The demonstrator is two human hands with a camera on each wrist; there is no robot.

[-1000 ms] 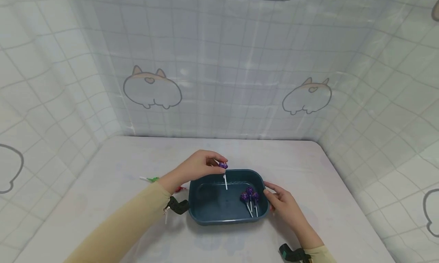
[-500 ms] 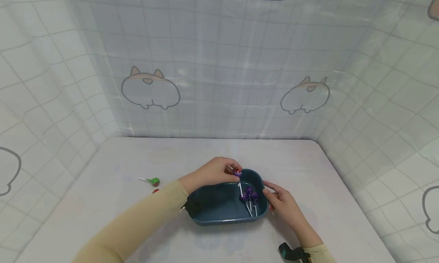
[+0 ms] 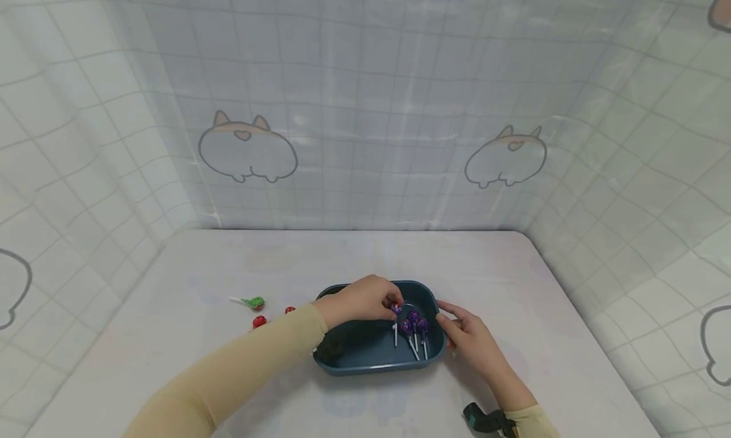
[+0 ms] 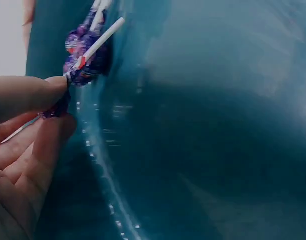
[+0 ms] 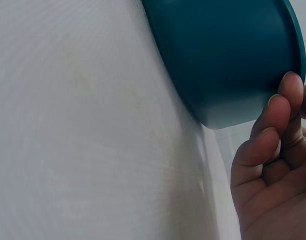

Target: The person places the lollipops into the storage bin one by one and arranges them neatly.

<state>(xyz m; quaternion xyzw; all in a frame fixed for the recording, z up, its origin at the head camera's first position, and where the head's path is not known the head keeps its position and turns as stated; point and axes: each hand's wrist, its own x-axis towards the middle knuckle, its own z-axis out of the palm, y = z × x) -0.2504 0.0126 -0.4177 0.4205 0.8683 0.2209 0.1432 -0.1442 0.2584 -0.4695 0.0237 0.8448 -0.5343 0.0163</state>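
Over wht tbl (image 3: 491, 266) by grid walls (image 3: 365, 146): L grip (image 3: 368, 298) tight on purp lolly (image 4: 56, 108), R grip (image 3: 473, 344) on tray (image 3: 377, 368)

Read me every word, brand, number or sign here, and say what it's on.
Nothing can be read.
Purple lollipops: wrapper print too blurred.
Green lollipop, red sweets: too small to read.
Tray: no lettering visible.
Backdrop: drawings, no readable words.

Purple-wrapped lollipops (image 3: 423, 325) number 4. Green-wrapped lollipop (image 3: 257, 303): 1; red sweets (image 3: 259, 322) visible: 2. Dark teal tray (image 3: 377, 367): 1.
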